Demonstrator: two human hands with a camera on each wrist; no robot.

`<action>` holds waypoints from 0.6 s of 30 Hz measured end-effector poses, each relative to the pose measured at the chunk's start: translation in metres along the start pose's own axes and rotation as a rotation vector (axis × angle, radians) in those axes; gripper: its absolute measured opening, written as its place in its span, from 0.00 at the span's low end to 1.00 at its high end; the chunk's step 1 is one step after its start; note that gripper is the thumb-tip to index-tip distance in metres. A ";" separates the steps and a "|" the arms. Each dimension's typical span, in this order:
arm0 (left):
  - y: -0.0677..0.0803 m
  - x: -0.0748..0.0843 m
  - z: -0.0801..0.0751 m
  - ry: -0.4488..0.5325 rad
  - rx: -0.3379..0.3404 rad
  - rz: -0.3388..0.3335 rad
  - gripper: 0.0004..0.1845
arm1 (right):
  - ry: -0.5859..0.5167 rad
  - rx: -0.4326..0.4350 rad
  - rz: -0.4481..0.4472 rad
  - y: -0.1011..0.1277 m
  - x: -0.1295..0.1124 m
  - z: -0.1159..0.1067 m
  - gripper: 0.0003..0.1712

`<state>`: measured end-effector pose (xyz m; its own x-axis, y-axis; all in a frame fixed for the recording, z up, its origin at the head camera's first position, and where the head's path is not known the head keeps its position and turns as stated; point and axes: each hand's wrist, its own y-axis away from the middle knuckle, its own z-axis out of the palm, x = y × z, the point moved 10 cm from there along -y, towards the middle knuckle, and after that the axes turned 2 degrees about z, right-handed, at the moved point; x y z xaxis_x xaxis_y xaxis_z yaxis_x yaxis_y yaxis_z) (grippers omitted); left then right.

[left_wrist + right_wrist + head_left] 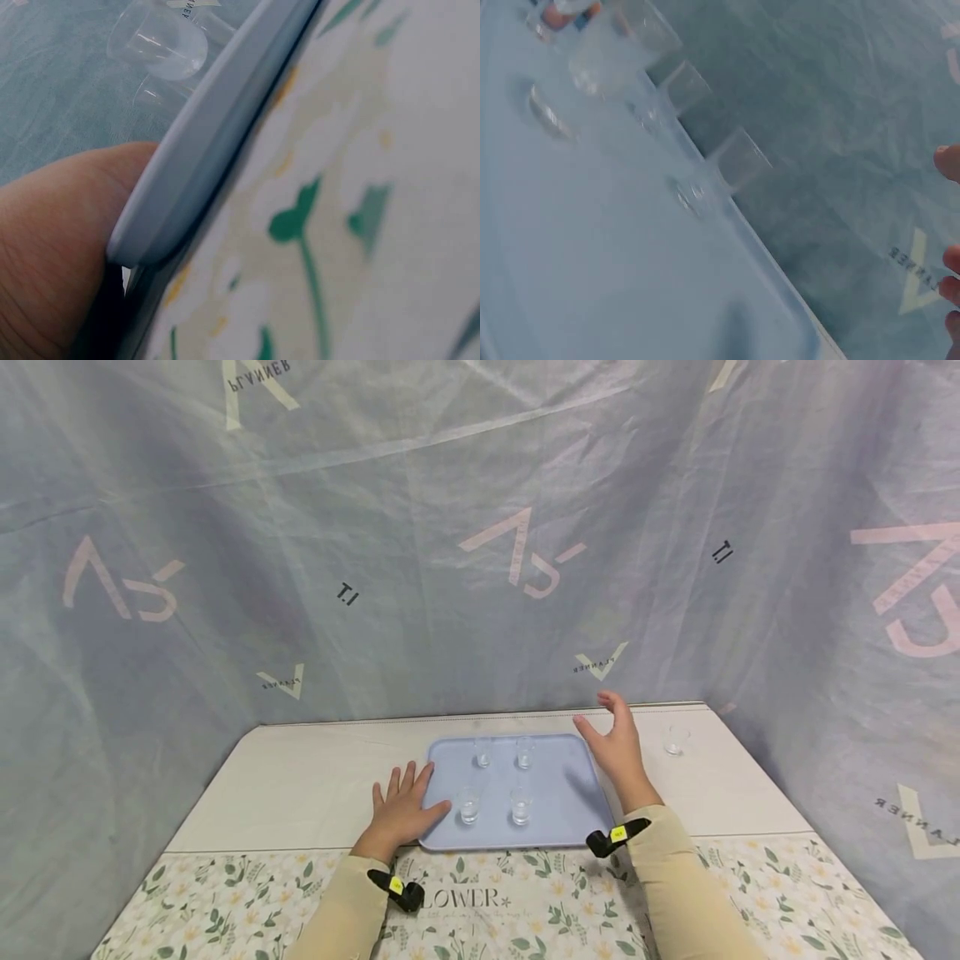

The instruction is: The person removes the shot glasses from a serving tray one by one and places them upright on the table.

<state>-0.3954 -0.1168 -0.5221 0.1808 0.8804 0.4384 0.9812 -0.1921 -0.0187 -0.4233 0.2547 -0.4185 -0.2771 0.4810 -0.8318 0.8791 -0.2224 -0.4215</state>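
A translucent grey sheet (420, 527), printed with pale logos, is hanging behind and to both sides of the work area. Below it a table (315, 777) is standing with a plain cream far half, and a floral cloth (525, 910) is covering the near half.

A light blue tray (558, 785) is lying at the middle of the table, its near edge just meeting the floral cloth. It is carrying 4 small clear glasses in 2 rows of 2: a far-left glass (483, 752), a far-right glass (524, 752), a near-left glass (469, 805) and a near-right glass (521, 805). All 4 are standing upright and apart from one another. A 5th glass (676, 739) is standing alone on the bare table, well apart from the tray on its right.

The left hand (402, 810) is lying flat on the table at the tray's near-left corner, fingers spread wide and straight, thumb resting against the tray's rim; the left wrist view is showing the thumb pressed to that rim. It is holding nothing.

The right hand (617, 745) is hovering over the tray's far-right corner, fingers wide and relaxed, gripping nothing, between the tray and the lone glass. The right wrist view is showing blurred glasses on the tray and fingertips (949, 161) at the picture's edge.

Each beige sleeve is carrying a black wrist clip (617, 836).
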 end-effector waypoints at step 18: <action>-0.001 -0.002 0.003 -0.012 -0.018 -0.010 0.45 | -0.157 -0.168 0.067 0.009 0.009 0.061 0.35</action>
<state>-0.3966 -0.1169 -0.5254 0.1722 0.8873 0.4278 0.9815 -0.1913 0.0016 -0.4416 0.2056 -0.4521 -0.2611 0.3290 -0.9075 0.9462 -0.0987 -0.3081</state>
